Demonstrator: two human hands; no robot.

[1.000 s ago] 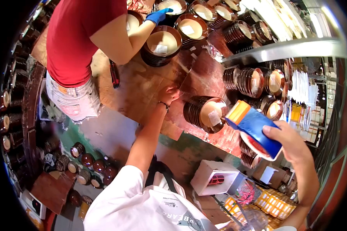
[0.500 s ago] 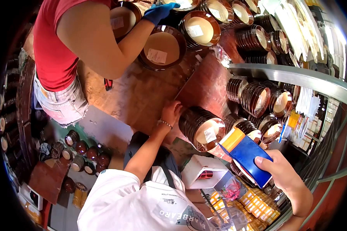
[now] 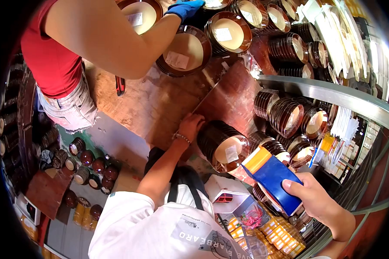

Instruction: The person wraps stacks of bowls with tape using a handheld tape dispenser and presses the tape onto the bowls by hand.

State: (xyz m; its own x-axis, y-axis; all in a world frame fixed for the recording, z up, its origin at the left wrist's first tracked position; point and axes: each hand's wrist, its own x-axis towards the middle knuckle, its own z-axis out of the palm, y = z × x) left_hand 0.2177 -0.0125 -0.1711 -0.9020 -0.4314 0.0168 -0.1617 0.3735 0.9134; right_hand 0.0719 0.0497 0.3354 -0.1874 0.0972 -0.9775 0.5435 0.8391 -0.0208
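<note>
My right hand (image 3: 309, 192) grips a flat blue packet (image 3: 274, 179), thumb on top; an orange-yellow piece with a toothed edge sticks out of its far end. What kind of packet it is I cannot make out. My left hand (image 3: 191, 126), a beaded bracelet at its wrist, rests with loosely bent fingers beside a tilted stack of brown-rimmed dishes (image 3: 222, 144). Whether the fingertips touch the stack is unclear. A white label lies on the front dish's cream face. The packet's near corner hangs beside this stack.
A person in a red top stands at the left, a blue-gloved hand (image 3: 186, 9) among large dishes (image 3: 183, 54). A red-and-black tool (image 3: 120, 86) lies on the wooden table (image 3: 134, 114). A metal rail (image 3: 328, 88) crosses at right. A white foam box (image 3: 229, 194) stands below.
The blue packet and my right hand have shifted slightly left. The co-worker's arm has moved up and right, baring more of the upper-left dish. My left hand stays by the stack.
</note>
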